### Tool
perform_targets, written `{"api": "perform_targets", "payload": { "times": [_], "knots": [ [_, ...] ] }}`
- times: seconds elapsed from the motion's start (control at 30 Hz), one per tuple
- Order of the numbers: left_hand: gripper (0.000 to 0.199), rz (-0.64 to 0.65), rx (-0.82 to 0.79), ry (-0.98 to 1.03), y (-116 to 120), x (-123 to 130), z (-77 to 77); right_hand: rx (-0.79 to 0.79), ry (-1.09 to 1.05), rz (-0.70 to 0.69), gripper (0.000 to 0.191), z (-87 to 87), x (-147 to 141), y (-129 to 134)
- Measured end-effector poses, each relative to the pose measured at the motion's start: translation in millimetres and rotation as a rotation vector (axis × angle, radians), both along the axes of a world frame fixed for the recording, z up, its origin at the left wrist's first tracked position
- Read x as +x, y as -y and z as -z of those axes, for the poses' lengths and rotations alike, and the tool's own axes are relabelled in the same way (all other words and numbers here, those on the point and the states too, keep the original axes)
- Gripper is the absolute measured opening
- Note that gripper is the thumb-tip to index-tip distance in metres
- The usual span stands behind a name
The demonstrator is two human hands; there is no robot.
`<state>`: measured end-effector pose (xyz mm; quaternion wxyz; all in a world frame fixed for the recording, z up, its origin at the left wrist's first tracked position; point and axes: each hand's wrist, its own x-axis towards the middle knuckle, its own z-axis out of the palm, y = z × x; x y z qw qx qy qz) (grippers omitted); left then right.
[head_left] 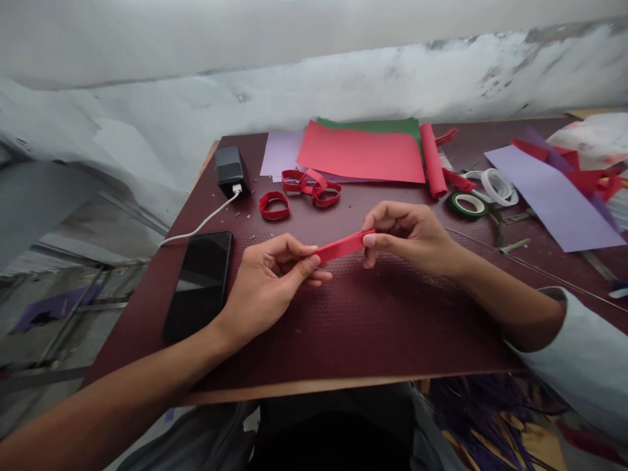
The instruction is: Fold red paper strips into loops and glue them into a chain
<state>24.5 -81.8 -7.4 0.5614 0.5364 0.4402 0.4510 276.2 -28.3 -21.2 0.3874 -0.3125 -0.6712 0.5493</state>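
Observation:
A short red paper strip (342, 247) is stretched between my two hands, above the middle of the dark red table (373, 333). My left hand (275, 275) pinches its left end between thumb and forefinger. At the other end, slightly higher, my right hand (409, 237) pinches the strip the same way. Beyond my hands lie a single red paper ring (274, 205) and a small chain of linked red paper rings (314, 186). Fingertips cover both ends of the strip.
A black phone (201, 281) and a power bank (230, 170) with a white cable are on the left. Red paper (360, 154) lies at the back. To the right are a red roll (432, 160), green tape (468, 205), clear tape (499, 187) and a lilac sheet (554, 196).

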Motion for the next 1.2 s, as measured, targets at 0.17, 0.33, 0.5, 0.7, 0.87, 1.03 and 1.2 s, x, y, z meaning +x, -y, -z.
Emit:
{"api": "perform_targets", "payload": {
  "times": [0.17,0.33,0.5,0.7,0.87,1.03,1.2],
  "knots": [
    [0.022,-0.025,-0.044,-0.017,0,1,0.0,-0.062,-0.06,-0.033,0.032,2.5,-2,-3],
    [0.027,-0.053,-0.063,-0.028,-1,1,1.8,-0.127,-0.043,-0.049,0.039,2.6,2,-4],
    [0.027,-0.041,-0.08,-0.007,-1,1,2.6,-0.133,-0.02,-0.093,0.039,0.7,6,-5],
    [0.026,-0.055,-0.073,0.01,-2,2,2.9,-0.129,0.006,-0.104,0.045,-0.3,10,-7],
    [0.026,-0.045,-0.08,0.036,-2,2,4.1,-0.107,-0.049,-0.123,0.039,2.5,12,-9],
    [0.028,-0.054,-0.076,0.032,-3,1,4.0,-0.072,-0.058,-0.122,0.037,-0.9,12,-7],
    [0.03,-0.074,-0.07,0.027,-4,1,3.7,-0.089,-0.047,-0.133,0.035,-3.1,14,-8]
  ]
}}
